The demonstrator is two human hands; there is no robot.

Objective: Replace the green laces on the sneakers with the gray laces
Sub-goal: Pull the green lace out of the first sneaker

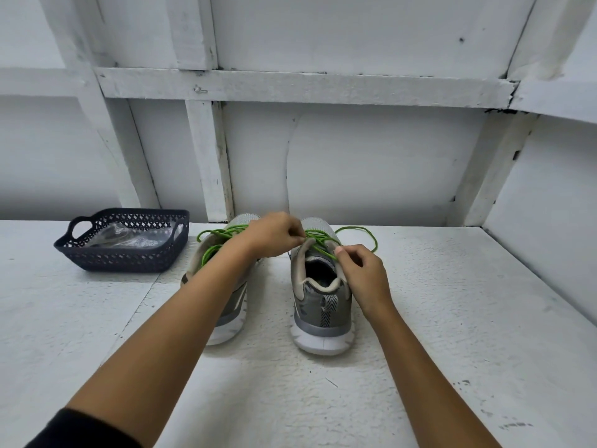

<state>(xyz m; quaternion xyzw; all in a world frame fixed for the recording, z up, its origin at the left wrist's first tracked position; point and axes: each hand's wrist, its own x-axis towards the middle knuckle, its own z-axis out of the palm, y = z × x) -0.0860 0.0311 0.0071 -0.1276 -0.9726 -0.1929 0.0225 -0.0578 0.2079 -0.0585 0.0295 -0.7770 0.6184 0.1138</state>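
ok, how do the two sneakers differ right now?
The right sneaker is in full view, heel toward the camera; the left sneaker is half hidden behind the left forearm. The left hand and right hand pinch the right sneaker's green lace; the left sneaker's lace lies loose, untouched. Both are gray, white-soled and green-laced.

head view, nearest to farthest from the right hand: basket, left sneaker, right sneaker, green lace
1. green lace, pinched by the right hand.
2. right sneaker, just beneath it.
3. left sneaker, to its left.
4. basket, far left.
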